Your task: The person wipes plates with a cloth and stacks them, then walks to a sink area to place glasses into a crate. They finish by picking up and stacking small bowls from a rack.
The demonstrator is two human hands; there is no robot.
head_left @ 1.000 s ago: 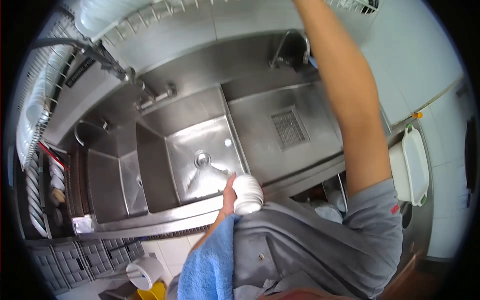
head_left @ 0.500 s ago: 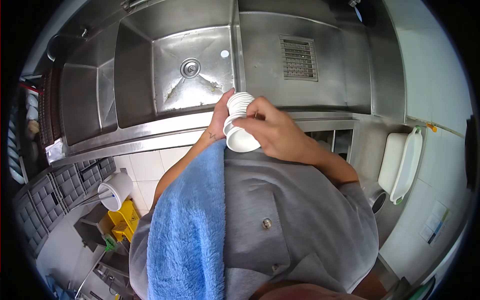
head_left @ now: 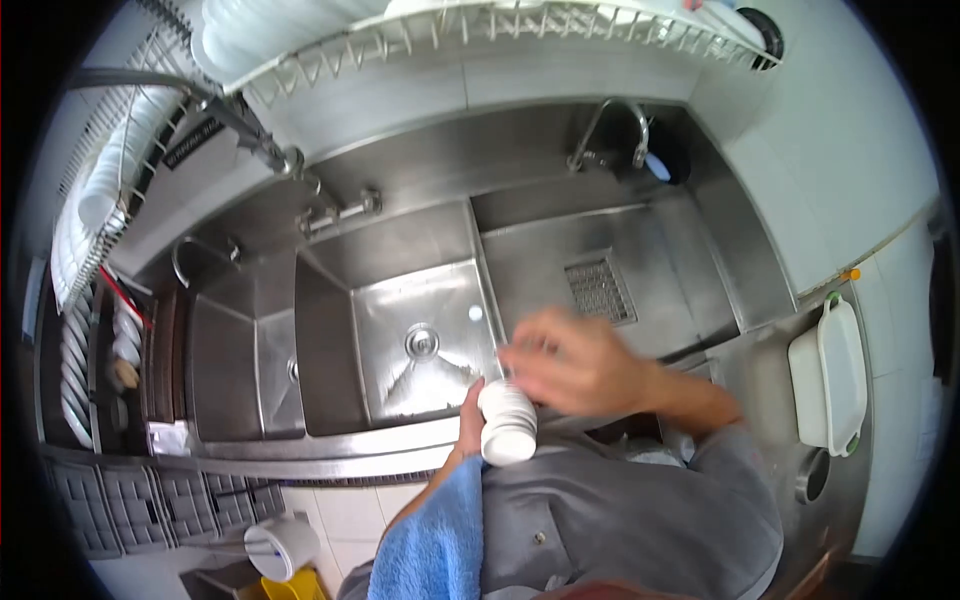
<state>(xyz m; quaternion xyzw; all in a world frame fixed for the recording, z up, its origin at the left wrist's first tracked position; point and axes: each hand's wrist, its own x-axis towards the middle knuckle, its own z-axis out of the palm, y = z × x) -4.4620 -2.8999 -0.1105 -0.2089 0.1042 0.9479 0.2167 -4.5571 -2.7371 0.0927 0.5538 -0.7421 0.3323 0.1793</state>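
A nested stack of small white cups or bowls (head_left: 508, 425) rests in my left hand (head_left: 471, 412) at the front edge of the sinks, its round end toward my body. Only the thumb side of that hand shows; the stack hides the rest. My right hand (head_left: 575, 362) is just above and right of the stack's far end, blurred by motion, with fingers bent; whether it holds anything is not visible. A blue towel (head_left: 432, 535) hangs over my left side against the grey shirt.
Steel sink basins (head_left: 420, 300) with taps lie ahead. A wire dish rack (head_left: 400, 35) with white dishes hangs above. At the right stands a white tub (head_left: 825, 375) with green handles; a white bucket (head_left: 282, 548) and a yellow object (head_left: 293, 585) are low at the left.
The view has tilted up, showing the racks and taps. My right hand has moved off the near cups to the far end of the stack. My left hand still holds the stack.
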